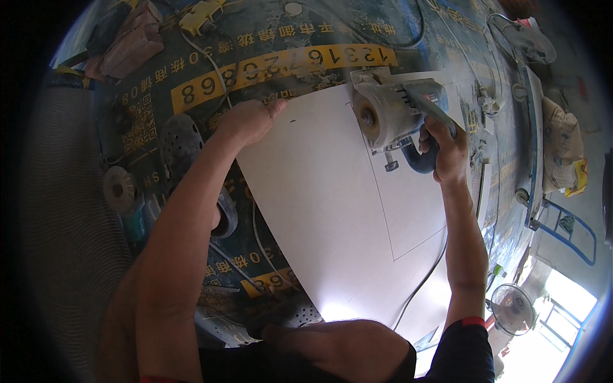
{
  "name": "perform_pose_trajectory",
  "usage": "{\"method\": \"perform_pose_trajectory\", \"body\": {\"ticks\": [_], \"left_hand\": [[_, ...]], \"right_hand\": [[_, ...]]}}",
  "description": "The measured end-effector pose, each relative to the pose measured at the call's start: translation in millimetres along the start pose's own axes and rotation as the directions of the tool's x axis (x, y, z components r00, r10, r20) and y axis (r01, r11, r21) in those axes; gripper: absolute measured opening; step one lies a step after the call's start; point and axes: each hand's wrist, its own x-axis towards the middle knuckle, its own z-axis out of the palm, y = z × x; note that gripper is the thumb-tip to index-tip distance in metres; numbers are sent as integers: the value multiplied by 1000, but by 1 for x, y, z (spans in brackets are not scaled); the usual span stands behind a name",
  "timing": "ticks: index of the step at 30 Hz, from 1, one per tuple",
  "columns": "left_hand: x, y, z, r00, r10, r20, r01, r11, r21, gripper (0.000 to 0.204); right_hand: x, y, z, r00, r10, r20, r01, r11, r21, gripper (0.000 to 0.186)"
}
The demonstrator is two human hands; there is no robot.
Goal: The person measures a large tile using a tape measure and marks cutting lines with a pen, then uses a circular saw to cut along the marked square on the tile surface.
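A large white slab (319, 191) lies over the printed floor covering, with thin dark lines drawn on its right part that meet in a corner. At its far left corner, my left hand (252, 121) is closed over the edge. My right hand (447, 143) is wrapped round the handle of a dusty handheld circular saw (389, 115). The saw rests on the far part of the slab, beside a drawn line. Its round hub faces left, and a small knob screw juts from its base. How the blade sits against the slab is hidden.
Perforated dark shoes (182, 143) and a grinder-like tool with a disc (121, 189) are at the left. Reddish blocks (134, 41) lie far left. A cable (421, 284) crosses the slab's near right. A blue-framed trolley (568, 230) and a fan (512, 309) stand right.
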Motion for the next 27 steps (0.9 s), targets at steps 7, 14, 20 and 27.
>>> {"method": "perform_pose_trajectory", "body": {"ticks": [7, 14, 20, 27], "left_hand": [[-2, 0, 1, 1000, -8, -30, 8, 1000, 0, 83], [-4, 3, -3, 999, -42, 19, 42, 999, 15, 83], [-3, 2, 1, 1000, -12, -19, 13, 1000, 8, 83], [3, -5, 7, 999, 35, -38, -35, 999, -15, 86]], "right_hand": [[2, -2, 2, 1000, 13, 5, -13, 1000, 2, 20], [3, -3, 4, 999, 38, -1, -38, 999, 3, 20], [4, 0, 2, 999, 29, 26, -28, 999, -27, 21], [4, 1, 3, 999, 40, 20, -40, 999, -22, 21]]}}
